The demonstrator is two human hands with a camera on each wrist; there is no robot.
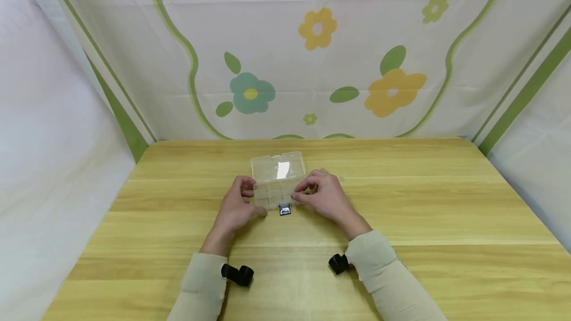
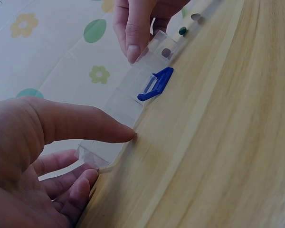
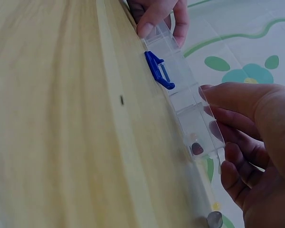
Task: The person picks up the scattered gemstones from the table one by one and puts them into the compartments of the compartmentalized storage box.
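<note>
A clear plastic compartment box lies on the table with its clear lid raised at the back. A blue latch hangs at its front edge. My left hand holds the box's left end, thumb by the front edge and fingers round the side. Over the right-hand compartments is my right hand, its thumb and fingertips brought close together at the box. Whether something small is between them is hidden. One dark reddish stone shows in the rightmost compartment.
On the table beyond the box's right end are a green stone and a grey stone. A yellowish bead-like piece is there too. A flower-printed cloth hangs behind the wooden table.
</note>
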